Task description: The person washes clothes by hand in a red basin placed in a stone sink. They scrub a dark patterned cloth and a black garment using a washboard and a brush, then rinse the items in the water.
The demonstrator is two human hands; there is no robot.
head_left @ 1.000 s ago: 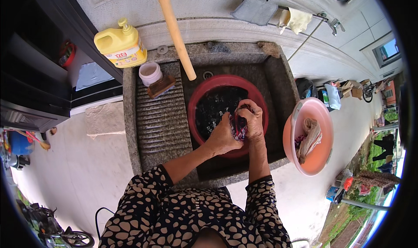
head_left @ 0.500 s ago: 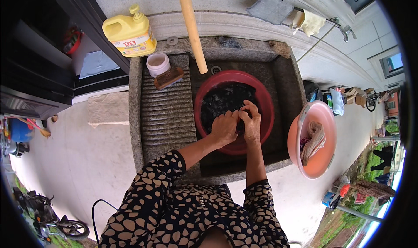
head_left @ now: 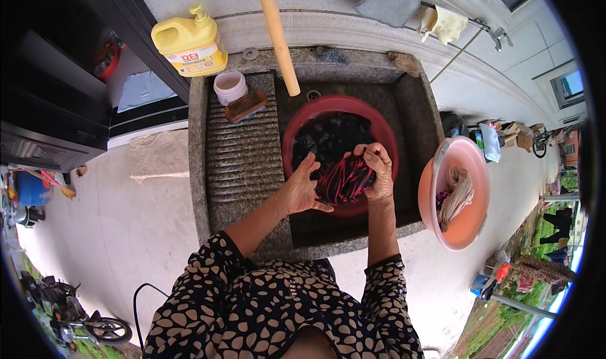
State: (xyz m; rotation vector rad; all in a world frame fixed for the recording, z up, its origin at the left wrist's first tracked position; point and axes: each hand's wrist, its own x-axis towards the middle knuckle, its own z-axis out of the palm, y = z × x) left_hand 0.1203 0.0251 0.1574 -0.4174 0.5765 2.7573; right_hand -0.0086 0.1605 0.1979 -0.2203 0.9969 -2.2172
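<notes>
The stone wash sink (head_left: 416,116), with its ribbed washboard (head_left: 243,154) on one side, took up most of the scene, and a red basin (head_left: 303,129) of dark water sat in its trough. Over the basin's near edge she was scrubbing a dark garment with red stripes (head_left: 344,181): her right hand (head_left: 377,173) was clenched around it, her left hand (head_left: 302,188) pressed against it with fingers spread. Probably more rubbing would follow, then a wring into the pink tub (head_left: 470,229).

A red basin (head_left: 297,138) holds dark water; the cloth (head_left: 344,181) is dark with red stripes. Right sits a pink basin (head_left: 470,163), far left a yellow jug (head_left: 189,40). Sleeves (head_left: 208,270) are black with beige spots.
</notes>
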